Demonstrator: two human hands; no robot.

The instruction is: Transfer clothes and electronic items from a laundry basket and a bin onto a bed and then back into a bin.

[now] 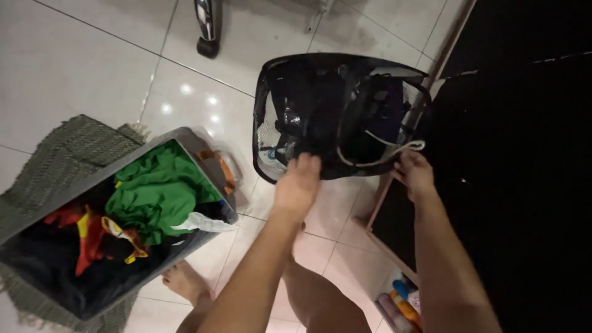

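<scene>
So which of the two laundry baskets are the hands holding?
The black mesh basket, gripped by both hands at its near rim; the grey basket of clothes sits untouched.

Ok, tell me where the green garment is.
Left side of the head view: the green garment lies atop the clothes in the grey laundry basket.

The black mesh hamper's point(336, 114) dark contents blur together, indistinguishable.

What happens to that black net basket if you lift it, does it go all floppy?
Probably floppy: the black mesh basket has thin see-through walls, already sagging where the left hand and right hand grip its rim. Likely light, too.
</scene>
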